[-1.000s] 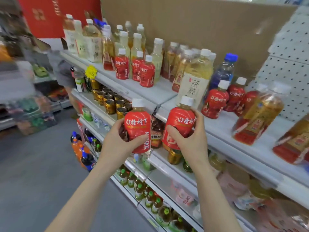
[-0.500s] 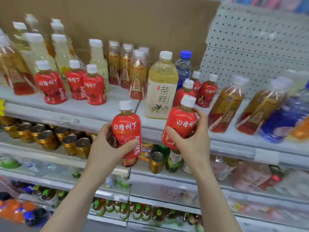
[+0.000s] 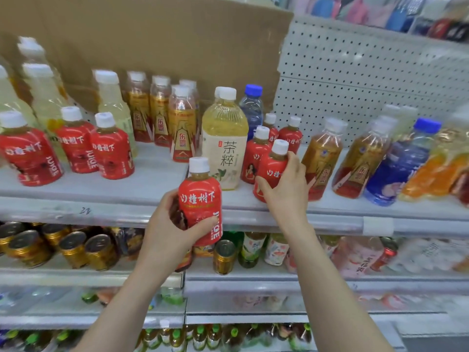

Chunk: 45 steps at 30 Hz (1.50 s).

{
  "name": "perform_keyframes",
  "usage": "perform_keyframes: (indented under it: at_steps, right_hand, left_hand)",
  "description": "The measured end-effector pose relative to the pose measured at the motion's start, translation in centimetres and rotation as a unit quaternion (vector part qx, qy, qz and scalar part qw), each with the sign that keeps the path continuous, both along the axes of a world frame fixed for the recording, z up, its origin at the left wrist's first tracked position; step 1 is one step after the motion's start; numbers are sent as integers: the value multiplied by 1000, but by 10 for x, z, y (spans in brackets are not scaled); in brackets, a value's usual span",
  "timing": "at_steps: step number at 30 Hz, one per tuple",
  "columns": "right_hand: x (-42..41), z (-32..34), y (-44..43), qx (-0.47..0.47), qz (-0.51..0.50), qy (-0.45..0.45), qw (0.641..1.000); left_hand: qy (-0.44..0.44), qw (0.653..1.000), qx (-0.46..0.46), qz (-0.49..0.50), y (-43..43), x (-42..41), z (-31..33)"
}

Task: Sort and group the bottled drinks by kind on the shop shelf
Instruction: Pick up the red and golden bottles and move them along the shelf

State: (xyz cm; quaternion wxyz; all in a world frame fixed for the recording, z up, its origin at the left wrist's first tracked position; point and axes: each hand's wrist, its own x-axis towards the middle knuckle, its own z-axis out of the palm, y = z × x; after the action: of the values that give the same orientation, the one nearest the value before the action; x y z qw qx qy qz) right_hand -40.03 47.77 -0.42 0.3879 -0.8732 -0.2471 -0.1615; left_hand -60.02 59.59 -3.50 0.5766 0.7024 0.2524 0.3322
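Red juice bottles gripped at the shop shelf [image 3: 101,194].
Holds the first red bottle [image 3: 200,207] upright in the left grip [image 3: 172,232], in front of the shelf edge; clasps the second red bottle [image 3: 272,171] in the right grip [image 3: 288,194] over the shelf, just beside matching red bottles [image 3: 256,158] and a large tea bottle [image 3: 224,148].

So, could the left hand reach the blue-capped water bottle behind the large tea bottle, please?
Probably not: the left hand grips a red juice bottle, and the large tea bottle partly blocks the blue-capped water bottle.
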Motion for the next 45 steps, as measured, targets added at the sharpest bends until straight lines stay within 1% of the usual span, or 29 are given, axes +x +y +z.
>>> perform_keyframes:
  at_steps: [3,5,7,12,17,19,20,22,23,24,25,26,28,30,34,37,39,41,45]
  right_hand:
    - [-2,2,3,-16,-15,-74,997]
    - [0,2,6,-59,-17,-127,990]
    - [6,4,10,-84,-33,-151,984]
    - [25,14,23,-131,-87,-137,978]
    - [29,21,32,-194,-92,-116,970]
    - [20,19,25,-170,-89,-143,971]
    - [16,17,17,-126,-85,-167,974]
    - [11,13,-4,11,-99,-194,976]
    - [13,12,-16,85,-119,-184,972]
    - [19,13,-28,144,-137,-155,968]
    - [28,14,-36,179,-142,-103,968]
    - [38,15,-43,187,-130,-40,973]
    - [54,17,-49,152,-77,60,984]
    - [63,16,-51,130,-32,98,986]
    - [77,10,-59,132,-1,87,987]
    - [82,14,-79,143,3,36,989]
    - [85,22,-96,153,16,9,988]
    - [87,30,-113,156,29,11,987]
    - [88,30,-137,150,50,36,987]
  left_hand:
    - [-5,1000,-2,-5,2,3,1]
    - [-9,1000,-1,-8,3,5,1]
    - [-12,1000,-2,-10,4,6,1]
    - [-14,1000,-13,-15,5,8,-1]
    - [-12,999,-27,-29,0,11,-2]
    - [-16,999,-34,-37,-3,12,-4]
    - [-16,998,-35,-42,-4,12,-5]
    - [-14,998,-32,-55,-5,12,-7]
    - [-12,998,-29,-60,-6,12,-7]
    - [-9,998,-24,-63,-7,13,-7]
    - [-7,998,-20,-67,-9,14,-7]
    - [-6,997,-17,-71,-12,16,-7]
    - [-5,997,-11,-80,-22,20,-5]
    - [-4,997,-3,-83,-31,26,0]
    - [-9,997,23,-76,-47,47,12]
    - [-11,997,41,-67,-61,78,24]
    - [-8,996,76,-45,-66,106,26]
    - [10,993,116,-10,-68,134,27]
    - [26,991,123,34,-65,170,23]
